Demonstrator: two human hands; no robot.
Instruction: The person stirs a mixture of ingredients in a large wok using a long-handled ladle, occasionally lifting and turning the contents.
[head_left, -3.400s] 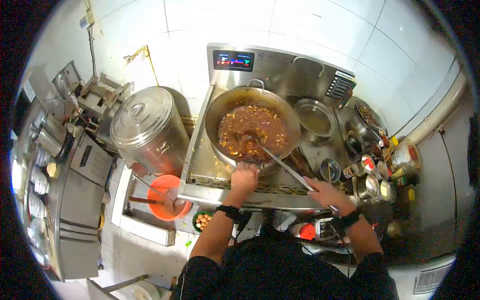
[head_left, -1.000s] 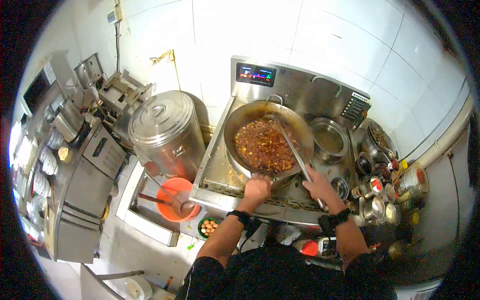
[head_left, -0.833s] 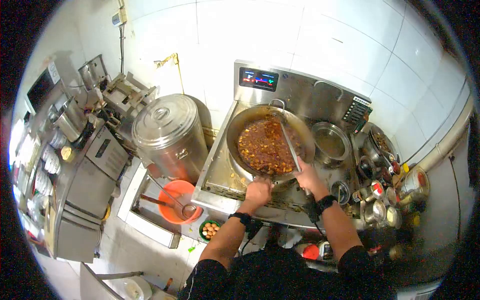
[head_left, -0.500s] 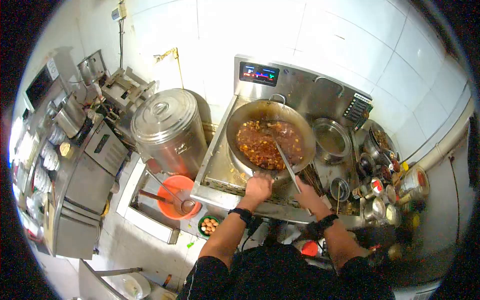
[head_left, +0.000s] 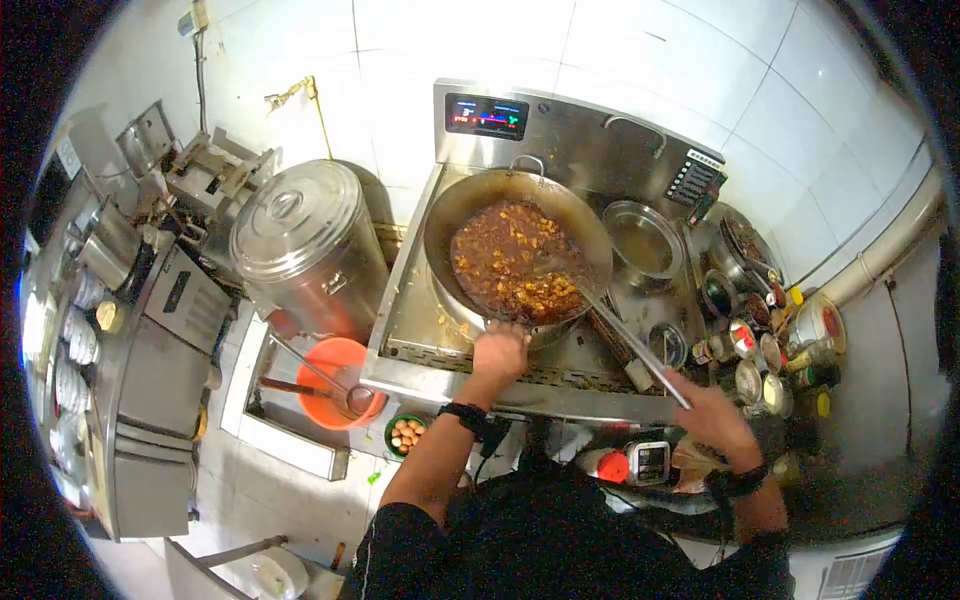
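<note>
Since half a second ago the right hand (head_left: pixel 712 412) has drawn back and rightward from the stove (head_left: pixel 420 335), dragging the ladle (head_left: pixel 630 342), whose bowl now lies in the food (head_left: pixel 505 260) at the right side of the wok (head_left: pixel 445 215). Its fingers wrap the handle's end. The left hand (head_left: pixel 499 352), arm outstretched, curls its fingers over the near rim; the wok sits just beyond them.

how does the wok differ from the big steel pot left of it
The wok is open, wide and shallow, full of brown saucy food; the steel pot is tall, straight-sided and shut under a lid. The left hand grips the wok's edge and a ladle dips in; no hand touches the pot. Both are metal.
</note>
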